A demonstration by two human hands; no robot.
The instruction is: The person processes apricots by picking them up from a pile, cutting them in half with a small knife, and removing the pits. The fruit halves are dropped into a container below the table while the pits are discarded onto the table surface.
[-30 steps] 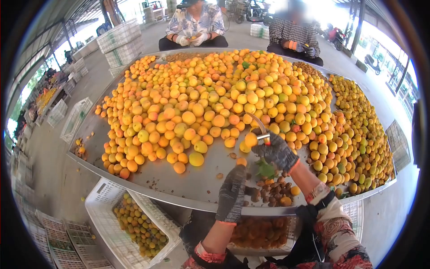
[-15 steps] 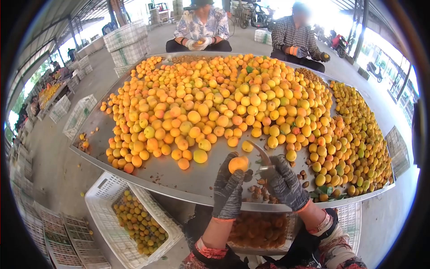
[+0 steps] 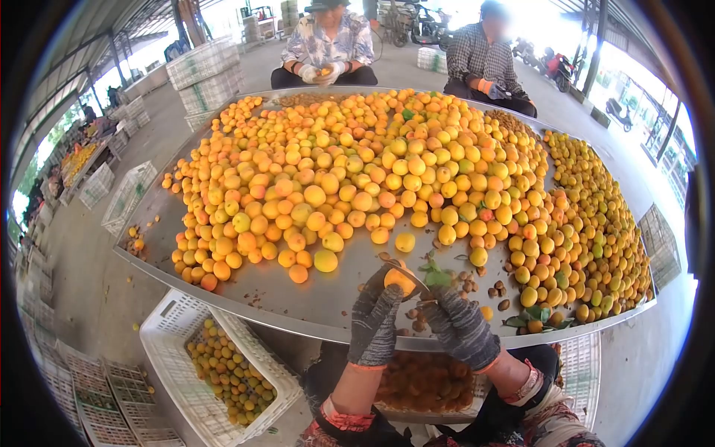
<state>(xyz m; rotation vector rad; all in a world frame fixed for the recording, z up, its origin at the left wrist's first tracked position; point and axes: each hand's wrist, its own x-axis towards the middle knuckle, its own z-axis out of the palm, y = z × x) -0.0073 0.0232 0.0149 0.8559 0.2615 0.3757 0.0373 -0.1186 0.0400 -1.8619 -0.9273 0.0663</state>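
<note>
Over the front edge of a metal table (image 3: 298,316), my left hand (image 3: 375,316) in a grey glove has its fingers wrapped round an orange apricot (image 3: 400,279). A curved blade (image 3: 414,284) lies against that fruit. My right hand (image 3: 463,326), gloved too, is closed on the tool's handle end, just right of the fruit; the handle is mostly hidden by the fingers. Brown pits (image 3: 468,283) and a green leaf (image 3: 436,277) lie just beyond my hands. A large heap of apricots (image 3: 320,171) covers much of the table.
Below the table's left front stands a white crate (image 3: 171,316) of greenish fruit. Another crate of brown pieces (image 3: 424,380) is under my arms. Smaller fruit (image 3: 596,216) is piled at the right. Two people (image 3: 328,45) sit across the table. Stacked crates (image 3: 205,71) stand at back left.
The blade has come down from above and right of the fruit onto it. My right hand has moved left and slightly down, closer to my left hand.
</note>
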